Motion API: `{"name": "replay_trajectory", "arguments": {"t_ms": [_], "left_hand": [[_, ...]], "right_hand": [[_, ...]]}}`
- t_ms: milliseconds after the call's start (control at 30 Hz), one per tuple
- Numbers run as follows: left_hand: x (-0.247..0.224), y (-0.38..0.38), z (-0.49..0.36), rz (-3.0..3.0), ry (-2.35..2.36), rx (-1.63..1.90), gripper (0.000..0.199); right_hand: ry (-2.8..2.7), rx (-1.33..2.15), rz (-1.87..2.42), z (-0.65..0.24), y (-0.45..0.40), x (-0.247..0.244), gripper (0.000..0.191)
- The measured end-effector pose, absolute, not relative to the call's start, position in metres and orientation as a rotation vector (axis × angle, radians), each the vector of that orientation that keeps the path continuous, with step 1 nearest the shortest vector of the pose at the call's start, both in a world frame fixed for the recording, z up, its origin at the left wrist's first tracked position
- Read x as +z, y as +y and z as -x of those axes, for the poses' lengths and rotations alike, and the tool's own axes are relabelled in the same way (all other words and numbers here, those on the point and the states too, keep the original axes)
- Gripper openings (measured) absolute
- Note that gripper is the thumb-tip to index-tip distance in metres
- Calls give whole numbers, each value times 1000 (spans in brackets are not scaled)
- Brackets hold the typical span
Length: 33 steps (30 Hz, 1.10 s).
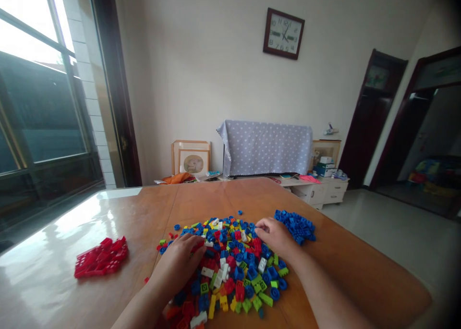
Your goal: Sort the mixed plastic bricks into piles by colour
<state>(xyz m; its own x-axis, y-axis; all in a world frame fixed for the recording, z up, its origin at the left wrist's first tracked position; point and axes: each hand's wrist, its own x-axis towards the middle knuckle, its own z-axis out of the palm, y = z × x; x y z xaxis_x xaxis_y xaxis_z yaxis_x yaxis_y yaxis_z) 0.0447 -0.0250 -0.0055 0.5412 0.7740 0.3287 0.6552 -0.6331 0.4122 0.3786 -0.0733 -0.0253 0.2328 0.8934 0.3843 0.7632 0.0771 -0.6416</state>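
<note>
A wide pile of mixed building blocks (pixel 230 271) in red, blue, green, yellow and white covers the middle of the wooden table (pixel 338 266). My left hand (pixel 183 257) is over the pile's left side, fingers curled around a red block (pixel 197 247). At the pile's upper right is my right hand (pixel 274 235), its thumb and index finger pinched together near blue pieces; whatever they hold is too small to make out. A heap of red blocks (pixel 102 258) lies to the left, and a heap of blue blocks (pixel 295 225) sits just beyond my right hand.
One blue round piece (pixel 240 213) lies apart behind the pile. Past the table's far edge stand a white cabinet (pixel 319 194) and something draped in a dotted cloth (pixel 266 149). Framed pictures (pixel 193 162) lean on the wall below a clock (pixel 284 34).
</note>
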Motion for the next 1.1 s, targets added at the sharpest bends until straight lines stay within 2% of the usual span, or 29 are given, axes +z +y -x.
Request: {"name": "replay_trajectory", "arguments": {"t_ms": [100,300,433,567,867,1100], "left_hand": [[-7,-24,-44,-2546,1198,719,38],[-11,-21,-45,-2551,1159,715,38],[-14,-18,-45,-2558,1163,705,39],[-15,-18,-45,-2559,1171,705,37],[-13,-19,-45,-2548,1168,709,35],[-12,-20,-46,-2534,1171,717,35]], "right_hand": [[-1365,170,1803,-418,-76,-25,24],[-1101,135,1992,-478,-80,-41,15],[-991,168,1997,-483,-73,-52,37],[-966,225,1971,-479,-70,-54,38],[-1289,509,1785,-438,-84,-30,22],[-1738,971,1656,-408,-103,-18,40]]}}
